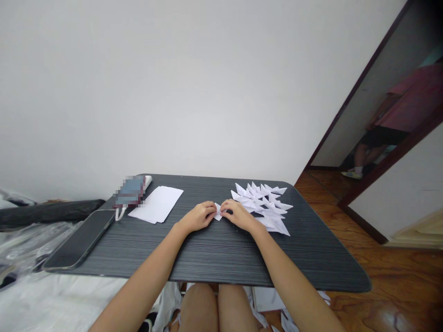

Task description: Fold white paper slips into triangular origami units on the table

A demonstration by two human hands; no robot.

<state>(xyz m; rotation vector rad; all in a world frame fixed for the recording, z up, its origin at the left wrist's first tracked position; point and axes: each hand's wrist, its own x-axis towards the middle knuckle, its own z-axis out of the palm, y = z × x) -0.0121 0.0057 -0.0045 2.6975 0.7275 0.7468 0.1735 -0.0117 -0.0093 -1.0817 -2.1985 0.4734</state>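
As it seems light and easily creased, the paper piece (218, 213) is pinched at its ends by the left hand (199, 217) and right hand (239, 215).

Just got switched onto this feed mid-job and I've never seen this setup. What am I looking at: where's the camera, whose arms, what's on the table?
There is no machine here: one camera sits on a person's head, looking forward and down, so the two bare arms entering from the bottom are the wearer's own. The left hand and right hand meet at the middle of the dark table and together pinch a small white paper piece. Just right of them lies a pile of folded white paper points. To the left lie flat white sheets, a pixelated object and a dark phone at the table's edge. Another person stands in the doorway at far right.
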